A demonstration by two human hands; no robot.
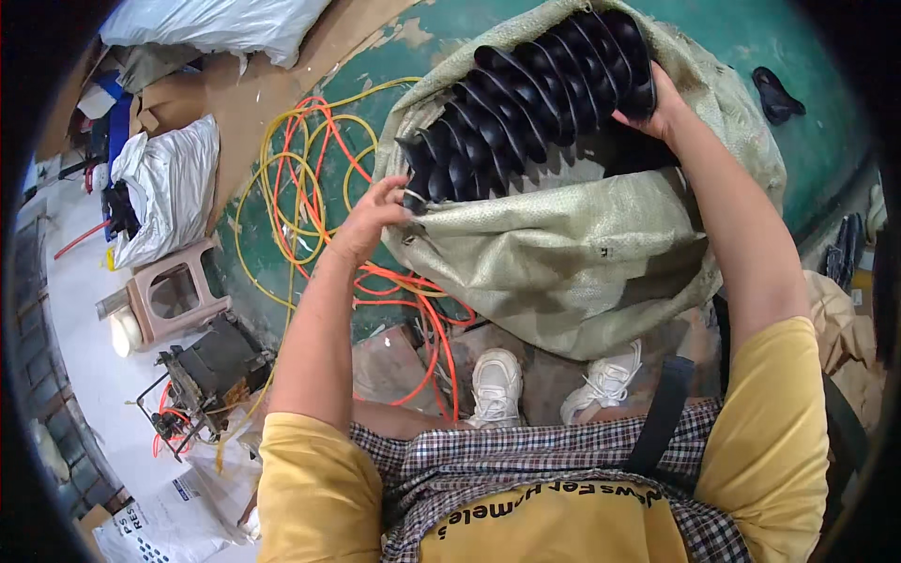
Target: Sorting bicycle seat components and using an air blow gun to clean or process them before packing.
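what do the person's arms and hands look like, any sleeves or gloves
Both hands are bare, with no gloves: the left hand and the right hand. The forearms are uncovered too. Short, loose yellow sleeves end around the elbows on both arms. No watch or wristband shows on either wrist.

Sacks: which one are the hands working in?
The tan woven sack at the centre, holding the black ribbed parts; the silver sack at left sits untouched.
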